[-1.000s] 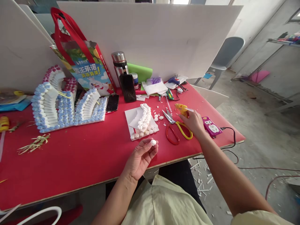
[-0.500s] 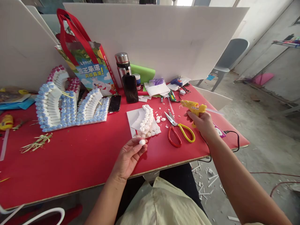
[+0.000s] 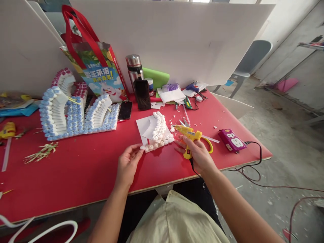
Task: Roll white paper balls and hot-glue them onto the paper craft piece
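Note:
My left hand (image 3: 128,164) pinches a small white rosette (image 3: 143,147) at the near left corner of a white board (image 3: 142,125). Along the board's near edge runs a row of similar rosettes, and a curved band of white rosettes (image 3: 159,126) rises from it. In my right hand (image 3: 198,153) is a yellow hot glue gun (image 3: 189,134), its nozzle pointing left towards the board. Scissors with a yellow handle (image 3: 209,144) lie partly hidden behind the gun and hand.
Blue-and-white rosette pieces (image 3: 60,114) stand at the left, near a shopping bag (image 3: 97,74). A thermos (image 3: 133,67) and an upright phone (image 3: 142,95) are behind the board. To the right sits a purple power socket (image 3: 231,140) with a black cord.
My left hand has moved from in front of the board to its near left corner with the rosette. My right hand has brought the glue gun left and nearer, over the scissors.

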`<state>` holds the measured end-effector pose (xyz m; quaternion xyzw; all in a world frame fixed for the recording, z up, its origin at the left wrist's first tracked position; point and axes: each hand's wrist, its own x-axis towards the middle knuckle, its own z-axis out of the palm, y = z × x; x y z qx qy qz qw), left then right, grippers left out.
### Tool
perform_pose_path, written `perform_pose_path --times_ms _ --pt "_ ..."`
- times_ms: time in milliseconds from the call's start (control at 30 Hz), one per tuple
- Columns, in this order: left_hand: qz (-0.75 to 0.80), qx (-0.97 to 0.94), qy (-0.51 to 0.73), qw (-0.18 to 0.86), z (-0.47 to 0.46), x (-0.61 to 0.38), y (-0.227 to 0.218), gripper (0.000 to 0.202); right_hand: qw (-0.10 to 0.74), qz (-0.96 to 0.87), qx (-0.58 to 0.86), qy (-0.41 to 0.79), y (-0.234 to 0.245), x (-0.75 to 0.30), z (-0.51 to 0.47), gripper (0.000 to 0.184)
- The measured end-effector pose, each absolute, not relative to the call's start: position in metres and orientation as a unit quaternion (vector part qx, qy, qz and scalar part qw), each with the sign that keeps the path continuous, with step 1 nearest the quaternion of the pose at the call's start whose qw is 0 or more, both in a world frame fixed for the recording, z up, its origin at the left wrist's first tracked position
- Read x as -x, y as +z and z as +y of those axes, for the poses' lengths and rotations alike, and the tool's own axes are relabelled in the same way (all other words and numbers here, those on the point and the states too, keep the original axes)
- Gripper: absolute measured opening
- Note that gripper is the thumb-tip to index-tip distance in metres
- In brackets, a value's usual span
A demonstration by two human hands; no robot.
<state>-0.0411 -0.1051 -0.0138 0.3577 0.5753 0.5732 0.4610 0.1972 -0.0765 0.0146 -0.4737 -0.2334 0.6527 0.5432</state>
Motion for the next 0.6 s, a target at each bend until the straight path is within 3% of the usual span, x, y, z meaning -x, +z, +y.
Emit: perform_pose_path --times_ms 367,600 --pt "0.565 -0.339 0.564 0.497 -0.100 0.031 -0.009 0.040 0.559 -0.256 0.414 0.671 0.002 -0.188 -0.025 0.034" --pt "0.539 -0.290 0.619 0.492 -0.100 0.014 -0.005 0.038 0.532 -0.313 0.462 0.637 0.007 -0.214 -0.034 0.034"
